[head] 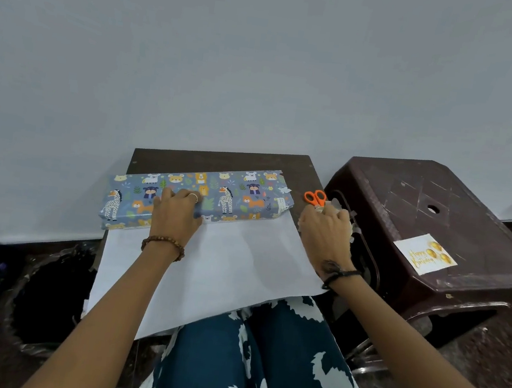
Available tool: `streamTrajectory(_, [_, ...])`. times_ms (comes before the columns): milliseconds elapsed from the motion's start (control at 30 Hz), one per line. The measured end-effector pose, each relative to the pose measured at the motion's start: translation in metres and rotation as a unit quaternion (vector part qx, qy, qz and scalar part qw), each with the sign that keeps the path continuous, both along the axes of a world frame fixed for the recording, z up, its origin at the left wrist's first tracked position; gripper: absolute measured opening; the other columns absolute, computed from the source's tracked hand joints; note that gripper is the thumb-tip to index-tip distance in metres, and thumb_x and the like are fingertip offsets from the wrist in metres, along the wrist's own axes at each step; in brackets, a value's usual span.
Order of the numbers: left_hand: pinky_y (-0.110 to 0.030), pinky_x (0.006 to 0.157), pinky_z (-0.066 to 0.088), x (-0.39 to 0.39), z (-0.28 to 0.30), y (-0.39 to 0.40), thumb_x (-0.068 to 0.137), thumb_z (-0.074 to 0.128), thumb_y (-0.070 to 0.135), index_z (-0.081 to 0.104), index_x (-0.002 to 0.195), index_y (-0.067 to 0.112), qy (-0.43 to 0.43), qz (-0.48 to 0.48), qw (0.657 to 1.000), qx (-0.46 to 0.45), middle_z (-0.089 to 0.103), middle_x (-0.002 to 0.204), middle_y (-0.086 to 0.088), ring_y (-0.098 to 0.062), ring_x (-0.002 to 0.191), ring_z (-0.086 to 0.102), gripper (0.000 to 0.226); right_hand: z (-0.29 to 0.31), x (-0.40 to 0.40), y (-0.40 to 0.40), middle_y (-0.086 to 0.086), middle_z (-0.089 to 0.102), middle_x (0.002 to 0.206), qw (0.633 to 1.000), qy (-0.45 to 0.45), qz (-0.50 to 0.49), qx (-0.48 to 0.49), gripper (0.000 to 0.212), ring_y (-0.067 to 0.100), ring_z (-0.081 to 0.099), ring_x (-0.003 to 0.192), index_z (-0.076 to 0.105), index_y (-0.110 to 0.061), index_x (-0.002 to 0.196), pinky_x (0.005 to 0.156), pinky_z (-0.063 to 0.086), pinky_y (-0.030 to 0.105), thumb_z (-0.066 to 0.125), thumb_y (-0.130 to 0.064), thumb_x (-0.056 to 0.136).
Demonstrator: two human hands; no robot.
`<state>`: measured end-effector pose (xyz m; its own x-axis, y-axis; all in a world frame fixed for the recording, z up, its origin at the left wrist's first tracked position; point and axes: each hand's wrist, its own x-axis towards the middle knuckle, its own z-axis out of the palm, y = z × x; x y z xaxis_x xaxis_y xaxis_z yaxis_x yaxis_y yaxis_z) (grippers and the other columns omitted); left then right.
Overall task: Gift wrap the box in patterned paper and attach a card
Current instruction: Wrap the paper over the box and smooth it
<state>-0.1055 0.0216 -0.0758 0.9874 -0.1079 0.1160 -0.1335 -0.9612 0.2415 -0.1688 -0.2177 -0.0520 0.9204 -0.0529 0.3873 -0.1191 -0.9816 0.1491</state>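
Box: long box in blue animal-print paper (197, 198) lies across the small dark wooden counter (220, 157), white paper underside trailing toward the lap.
Left hand (176, 213): fingers flat, pinning the wrap.
Right hand (324, 231): fingers curled round a clear tape roll (327, 209) beside orange-handled scissors (315, 198), likely fetching tape.
Card: white birthday card (424, 254) waits on the brown plastic stool (439, 216).

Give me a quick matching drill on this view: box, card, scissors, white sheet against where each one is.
Things:
1. box
2. card
3. scissors
4. sheet

Places:
A. on the brown stool
B. under the left hand
C. just beyond the right hand
D. hanging over the table edge onto the lap

Pairs: 1-B, 2-A, 3-C, 4-D
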Motion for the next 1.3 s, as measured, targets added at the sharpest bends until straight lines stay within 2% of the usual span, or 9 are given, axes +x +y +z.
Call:
streamTrajectory(67, [-0.044, 0.105, 0.033, 0.000, -0.002, 0.000, 0.088, 0.061, 0.025, 0.054, 0.126, 0.012, -0.008, -0.003, 1.000, -0.014, 0.057, 0.128, -0.009, -0.033, 0.119, 0.041, 0.041, 0.000, 0.004, -0.007, -0.007, 0.053, 0.066, 0.963, 0.022, 0.057, 0.261, 0.009, 0.012, 0.050, 0.069, 0.064, -0.013, 0.074, 0.059, 0.035, 0.014, 0.065, -0.017, 0.083])
streamTrajectory(133, [-0.042, 0.105, 0.032, 0.000, -0.005, 0.003, 0.088, 0.061, 0.024, 0.054, 0.127, 0.011, -0.016, -0.007, 0.999, -0.035, 0.057, 0.128, -0.009, -0.032, 0.117, 0.042, 0.042, 0.003, 0.005, -0.003, -0.007, 0.062, 0.073, 0.856, 0.064, 0.095, 0.503, 0.008, 0.007, 0.056, 0.071, 0.067, -0.012, 0.078, 0.064, 0.040, 0.008, 0.068, -0.018, 0.083])
streamTrajectory(200, [-0.039, 0.104, 0.032, -0.003, -0.009, 0.005, 0.087, 0.062, 0.024, 0.054, 0.127, 0.011, -0.031, -0.011, 0.998, -0.061, 0.057, 0.128, -0.008, -0.030, 0.117, 0.042, 0.043, 0.003, 0.005, 0.004, -0.002, 0.067, 0.080, 0.774, 0.090, 0.129, 0.614, 0.009, 0.006, 0.061, 0.073, 0.068, -0.008, 0.079, 0.071, 0.047, 0.015, 0.070, -0.017, 0.081])
streamTrajectory(300, [-0.037, 0.104, 0.031, -0.006, -0.014, 0.008, 0.085, 0.065, 0.023, 0.054, 0.128, 0.010, -0.057, -0.016, 0.994, -0.091, 0.057, 0.128, -0.008, -0.031, 0.118, 0.042, 0.046, -0.003, 0.004, 0.020, -0.007, 0.061, 0.075, 0.720, 0.132, 0.136, 0.668, 0.007, -0.006, 0.053, 0.060, 0.065, -0.008, 0.082, 0.060, 0.041, 0.005, 0.070, -0.012, 0.081])
streamTrajectory(533, [-0.040, 0.102, 0.033, -0.004, -0.030, 0.012, 0.080, 0.070, 0.024, 0.058, 0.125, 0.015, -0.090, -0.009, 0.985, -0.145, 0.058, 0.128, -0.006, -0.031, 0.115, 0.044, 0.047, -0.024, 0.022, 0.052, -0.015, 0.059, 0.078, 0.788, 0.106, 0.176, 0.581, 0.009, -0.010, 0.050, 0.075, 0.067, -0.018, 0.073, 0.070, 0.036, 0.009, 0.073, -0.013, 0.077])
streamTrajectory(667, [-0.044, 0.104, 0.034, -0.003, -0.034, 0.013, 0.078, 0.072, 0.023, 0.060, 0.123, 0.016, -0.106, -0.014, 0.980, -0.165, 0.059, 0.127, -0.005, -0.031, 0.114, 0.045, 0.048, -0.048, 0.042, 0.069, 0.000, 0.062, 0.083, 0.856, 0.066, 0.223, 0.461, 0.007, 0.019, 0.051, 0.088, 0.071, -0.019, 0.073, 0.079, 0.038, 0.032, 0.077, -0.018, 0.072])
streamTrajectory(767, [-0.045, 0.103, 0.034, -0.001, -0.037, 0.015, 0.076, 0.073, 0.023, 0.060, 0.123, 0.017, -0.114, -0.016, 0.979, -0.167, 0.059, 0.126, -0.004, -0.031, 0.114, 0.046, 0.049, -0.061, 0.051, 0.080, 0.000, 0.052, 0.085, 0.897, 0.026, 0.232, 0.375, 0.007, 0.020, 0.044, 0.086, 0.070, -0.017, 0.075, 0.074, 0.025, 0.023, 0.076, -0.020, 0.072])
streamTrajectory(1100, [-0.045, 0.101, 0.035, 0.001, -0.043, 0.017, 0.074, 0.075, 0.027, 0.061, 0.122, 0.018, -0.125, -0.015, 0.974, -0.189, 0.059, 0.126, -0.002, -0.029, 0.115, 0.045, 0.050, -0.079, 0.059, 0.098, -0.001, 0.049, 0.092, 0.935, -0.086, 0.269, 0.216, 0.027, 0.019, 0.037, 0.085, 0.068, -0.018, 0.072, 0.074, 0.027, 0.030, 0.053, -0.039, 0.078])
streamTrajectory(1300, [-0.044, 0.099, 0.035, 0.000, -0.046, 0.015, 0.074, 0.075, 0.027, 0.062, 0.120, 0.017, -0.136, -0.010, 0.971, -0.195, 0.059, 0.126, -0.002, -0.029, 0.114, 0.046, 0.049, -0.079, 0.067, 0.104, 0.005, 0.060, 0.084, 0.946, -0.185, 0.249, 0.098, 0.009, 0.020, 0.036, 0.079, 0.066, -0.016, 0.068, 0.071, 0.025, 0.031, 0.068, -0.020, 0.075])
